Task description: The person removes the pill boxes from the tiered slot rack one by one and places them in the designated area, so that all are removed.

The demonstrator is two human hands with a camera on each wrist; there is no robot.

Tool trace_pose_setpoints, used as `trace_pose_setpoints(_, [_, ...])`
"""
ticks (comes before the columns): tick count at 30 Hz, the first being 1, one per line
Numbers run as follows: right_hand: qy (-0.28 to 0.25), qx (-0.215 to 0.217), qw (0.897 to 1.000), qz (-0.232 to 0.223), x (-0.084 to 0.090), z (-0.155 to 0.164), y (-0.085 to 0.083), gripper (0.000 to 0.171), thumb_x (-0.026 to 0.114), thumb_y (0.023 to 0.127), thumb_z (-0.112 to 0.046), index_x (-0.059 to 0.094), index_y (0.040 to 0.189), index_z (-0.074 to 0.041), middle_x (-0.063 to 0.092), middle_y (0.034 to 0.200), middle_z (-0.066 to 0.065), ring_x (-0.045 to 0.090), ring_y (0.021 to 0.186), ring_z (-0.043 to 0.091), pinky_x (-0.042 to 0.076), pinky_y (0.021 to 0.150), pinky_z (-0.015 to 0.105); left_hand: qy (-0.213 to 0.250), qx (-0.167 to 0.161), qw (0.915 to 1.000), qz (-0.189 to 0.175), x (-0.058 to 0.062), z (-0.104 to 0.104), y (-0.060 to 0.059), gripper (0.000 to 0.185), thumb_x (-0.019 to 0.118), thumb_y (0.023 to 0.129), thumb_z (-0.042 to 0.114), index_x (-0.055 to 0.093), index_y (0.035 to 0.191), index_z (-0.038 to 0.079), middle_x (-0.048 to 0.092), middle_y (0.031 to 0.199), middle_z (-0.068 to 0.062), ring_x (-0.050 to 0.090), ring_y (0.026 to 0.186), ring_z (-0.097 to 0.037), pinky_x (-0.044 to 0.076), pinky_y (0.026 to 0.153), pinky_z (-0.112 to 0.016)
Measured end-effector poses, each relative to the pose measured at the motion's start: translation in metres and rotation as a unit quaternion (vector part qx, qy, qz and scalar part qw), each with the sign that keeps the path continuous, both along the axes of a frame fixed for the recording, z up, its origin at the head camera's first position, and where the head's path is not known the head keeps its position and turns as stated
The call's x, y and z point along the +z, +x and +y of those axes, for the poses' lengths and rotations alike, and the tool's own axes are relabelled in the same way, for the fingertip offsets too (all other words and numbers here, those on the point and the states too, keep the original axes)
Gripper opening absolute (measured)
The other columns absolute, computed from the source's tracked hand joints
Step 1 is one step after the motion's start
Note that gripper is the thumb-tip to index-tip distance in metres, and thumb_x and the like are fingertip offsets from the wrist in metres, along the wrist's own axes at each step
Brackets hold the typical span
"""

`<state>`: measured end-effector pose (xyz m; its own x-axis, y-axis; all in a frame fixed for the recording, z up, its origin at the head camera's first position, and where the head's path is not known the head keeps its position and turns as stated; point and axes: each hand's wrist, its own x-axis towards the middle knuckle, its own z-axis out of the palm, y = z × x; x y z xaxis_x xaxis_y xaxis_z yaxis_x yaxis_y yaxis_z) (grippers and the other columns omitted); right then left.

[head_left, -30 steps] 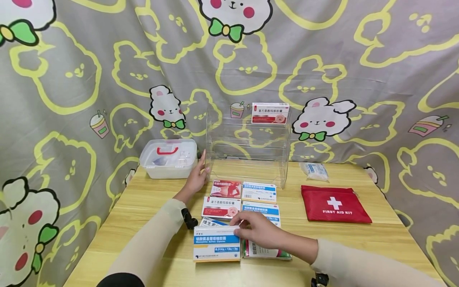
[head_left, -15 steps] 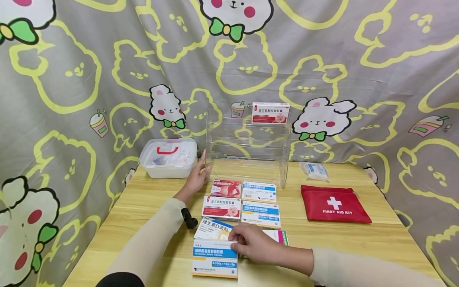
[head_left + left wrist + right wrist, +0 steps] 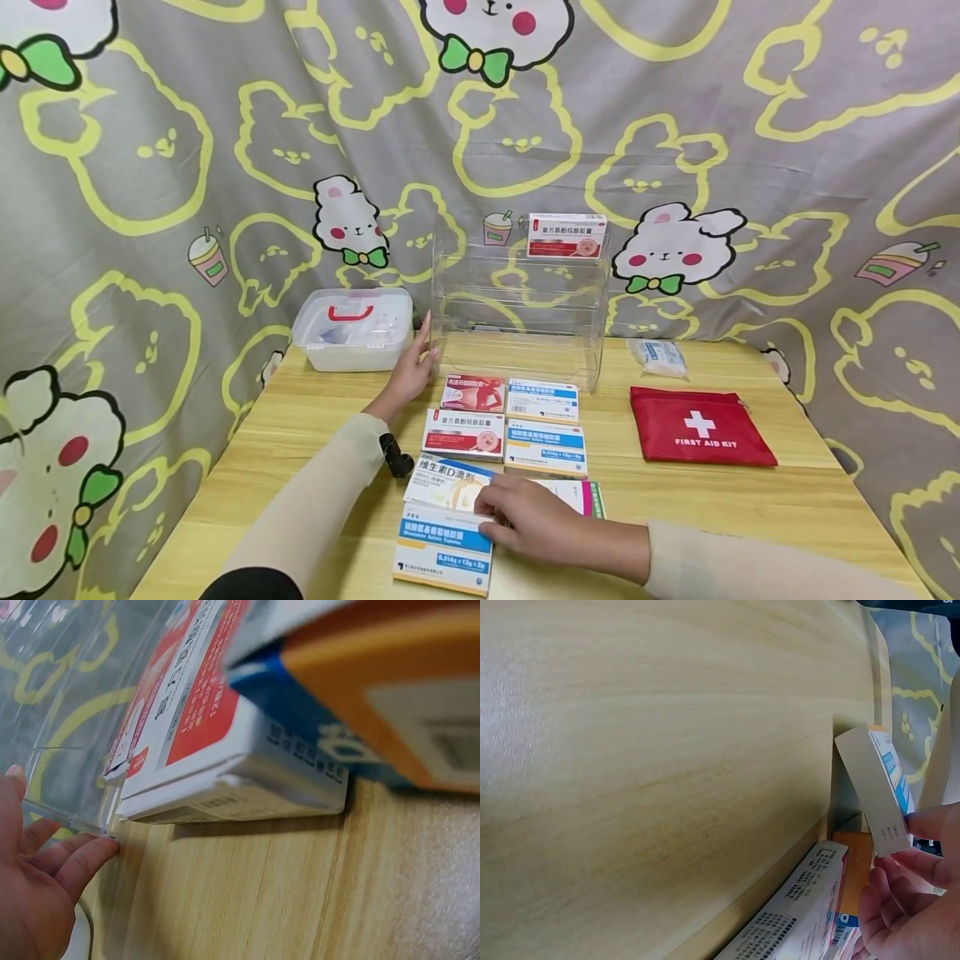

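Observation:
My right hand [image 3: 536,521] pinches the right edge of a blue-and-white medicine box [image 3: 442,550] labelled as glucosamine capsules. In the right wrist view this box [image 3: 877,791] stands tilted, the thumb on its printed face and the fingers at its other side. It lies just in front of a vitamin D drops box [image 3: 450,482], partly covered by the hand. My left hand [image 3: 411,371] touches the left side of a clear stepped display rack [image 3: 517,354], its fingers fairly straight along the edge. The left wrist view shows its fingertips [image 3: 101,846] at the rack's lower edge.
Two columns of medicine boxes lie before the rack, among them a red box [image 3: 472,394] and a blue-white box [image 3: 545,450]. A red-white box [image 3: 566,237] stands on the rack's top tier. A lidded tub [image 3: 352,333], a red first aid pouch [image 3: 701,427] and a plastic packet [image 3: 660,358] flank it.
My right hand has drawn the glucosamine box toward the table's front and tipped it flatter, uncovering the vitamin D box behind it. The left hand stays at the rack.

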<state>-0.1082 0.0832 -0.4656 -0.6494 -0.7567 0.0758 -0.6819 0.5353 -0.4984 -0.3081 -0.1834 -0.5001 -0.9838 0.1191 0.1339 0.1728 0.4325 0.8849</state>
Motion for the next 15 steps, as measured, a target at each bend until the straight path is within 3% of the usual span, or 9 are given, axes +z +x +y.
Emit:
trace_pose_setpoints(5, [0.005,-0.008,1.000,-0.001,-0.0022,0.0002,-0.0012,0.019,0.072,0.097,-0.033,0.073,0.114,-0.023,0.060,0.106,-0.012,0.050,0.093,0.001,0.048,0.081,0.018,0.000,0.000,1.0000,-0.002,0.0000,-0.0002,-0.0003,0.073,0.046,0.111,0.018,0.005,0.165,0.046,0.041,0.156,-0.028,0.063,0.101,-0.038,0.055,0.068,-0.038])
trace_pose_setpoints(10, [0.009,0.006,1.000,0.015,-0.0059,-0.0002,-0.0001,0.026,0.070,0.099,-0.033,0.073,0.123,-0.023,0.063,0.128,-0.007,0.057,0.118,0.011,0.051,0.100,0.032,0.004,0.000,1.0000,-0.007,0.0002,0.0001,-0.0004,0.073,0.046,0.111,0.018,0.005,0.164,0.047,0.040,0.158,-0.027,0.063,0.101,-0.037,0.054,0.067,-0.036])
trace_pose_setpoints(15, [0.004,0.026,0.999,0.022,-0.0068,-0.0004,0.0030,0.027,0.070,0.099,-0.033,0.075,0.124,-0.024,0.062,0.137,-0.003,0.056,0.126,0.016,0.051,0.104,0.037,0.005,-0.001,1.0000,-0.003,-0.0002,0.0004,-0.0007,0.072,0.045,0.111,0.016,0.005,0.166,0.043,0.040,0.157,-0.028,0.063,0.099,-0.037,0.053,0.065,-0.036])
